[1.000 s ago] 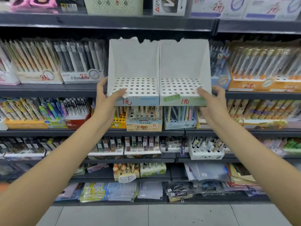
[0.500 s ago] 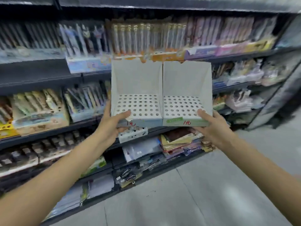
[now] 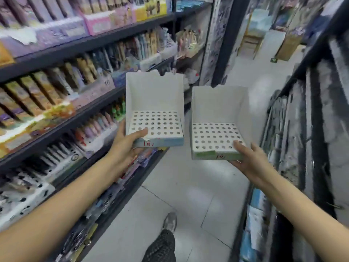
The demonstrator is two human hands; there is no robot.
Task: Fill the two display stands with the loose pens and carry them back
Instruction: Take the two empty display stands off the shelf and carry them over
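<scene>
Two white cardboard display stands with perforated hole trays are held in the air above the aisle floor. My left hand (image 3: 126,142) grips the left stand (image 3: 154,103) at its front left corner, thumb on the hole tray. My right hand (image 3: 249,161) grips the right stand (image 3: 217,110) at its front right corner, thumb on top. Both stands are empty and upright, a small gap between them. No loose pens are in sight apart from shelf stock.
Shelves (image 3: 79,46) packed with boxed pens and stationery run along the left. A dark rack (image 3: 309,103) lines the right side. A tiled aisle floor (image 3: 188,186) stretches ahead between them. My foot (image 3: 170,222) is on the floor below.
Both stands have come off the shelf and been drawn apart. The view has turned right, from facing the shelf to looking down the aisle.
</scene>
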